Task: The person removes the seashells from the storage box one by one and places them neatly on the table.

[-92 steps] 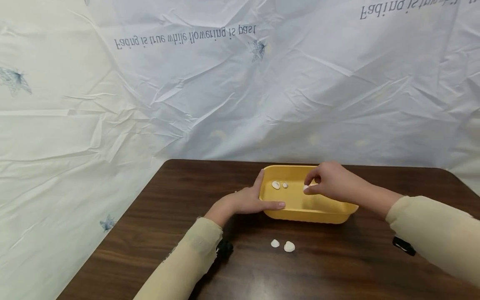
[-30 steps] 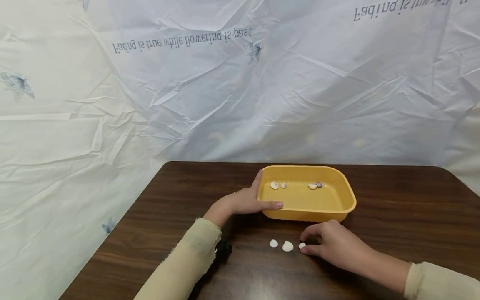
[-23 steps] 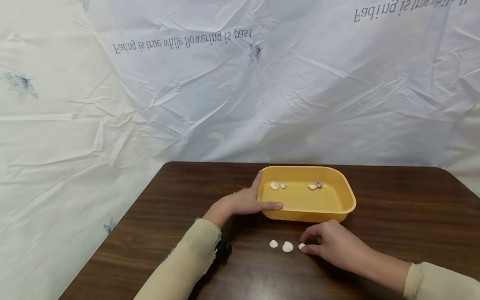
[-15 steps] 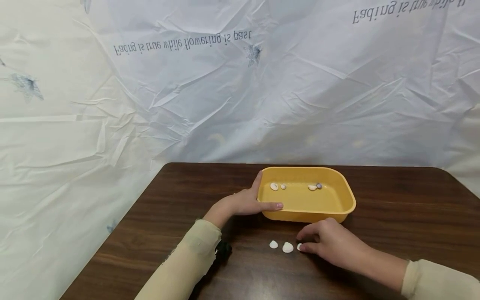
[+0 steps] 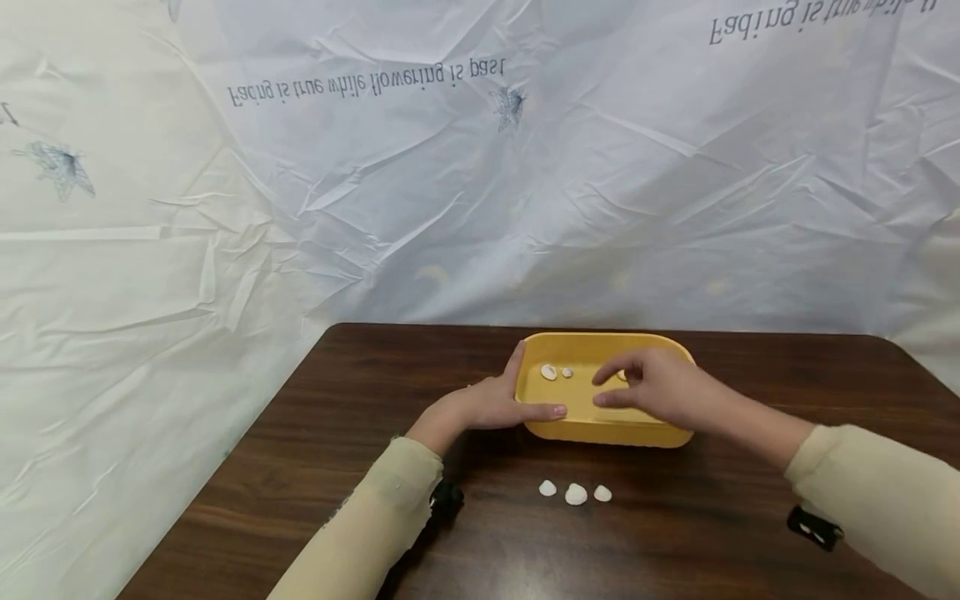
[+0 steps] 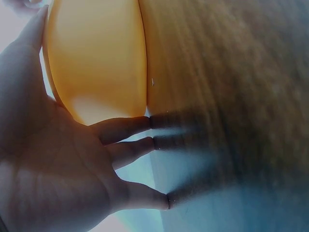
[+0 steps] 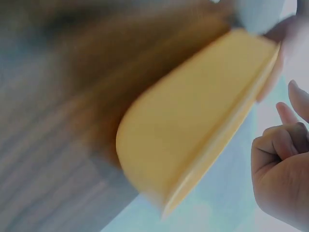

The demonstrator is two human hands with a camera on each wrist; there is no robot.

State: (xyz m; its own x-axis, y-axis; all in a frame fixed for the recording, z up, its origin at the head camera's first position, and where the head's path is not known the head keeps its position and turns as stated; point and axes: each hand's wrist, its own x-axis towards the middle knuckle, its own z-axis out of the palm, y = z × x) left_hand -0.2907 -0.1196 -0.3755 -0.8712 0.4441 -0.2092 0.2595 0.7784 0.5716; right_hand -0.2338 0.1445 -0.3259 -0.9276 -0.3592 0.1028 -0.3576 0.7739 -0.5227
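The left hand [image 5: 491,404] braces one end of a yellow rectangular tub [image 5: 611,432], its fingers stretched and spread wide, the thumb laid along the near rim and the forefinger up the tub's left end; the left wrist view shows three straight fingers reaching down beside that end, their tips at the table. The right hand [image 5: 663,387] is over the tub's right half, thumb and forefinger parted by a moderate gap in which the yellow floor shows, while the right wrist view shows other fingers of that hand curled toward the palm. Inside the tub, a hollow-side-up white seashell [image 5: 549,372] lies just beyond the left thumb, and a smaller round seashell [image 5: 567,372] sits close to its right, between the left thumb and the right fingertips. Within the bend of the right thumb and forefinger, a partly hidden seashell [image 5: 622,376] peeps out. On the dark wood-grain table [image 5: 315,467], nearer the person than both hands' fingers, three white fan-shaped shells stand apart in a short row: a left shell [image 5: 547,488] below the left thumb's tip, a larger middle shell [image 5: 576,494], and a right shell [image 5: 603,493] below the right fingertips.
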